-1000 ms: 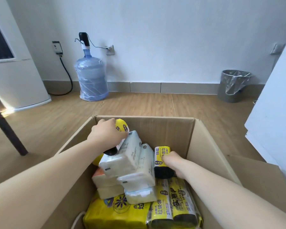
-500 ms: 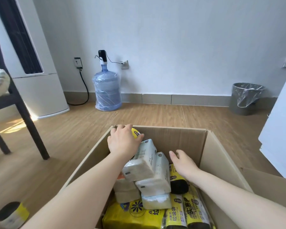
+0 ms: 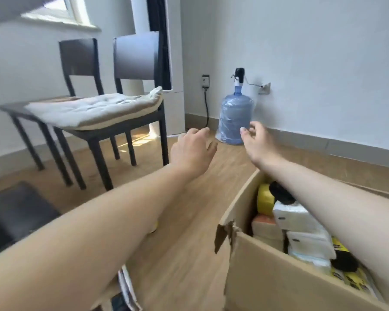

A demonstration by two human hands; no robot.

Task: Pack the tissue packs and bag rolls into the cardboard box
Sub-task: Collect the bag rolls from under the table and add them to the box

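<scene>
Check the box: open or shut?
Open. The box has no flaps over its top, and tissue packs and bag rolls show inside.

Support: wood-look floor [image 3: 189, 254].
On it: open cardboard box [image 3: 267, 277] at right, two dark chairs [image 3: 112, 131] at left, blue water jug [image 3: 235, 122] by wall.

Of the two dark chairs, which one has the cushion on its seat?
The nearer chair, right of the other chair; the cushion lies mostly on it.

Bare floor [image 3: 189, 254] lies open left of the box [image 3: 267, 277]; chairs [image 3: 112, 122] block upper left, a bottle [image 3: 235, 117] stands beyond.
</scene>
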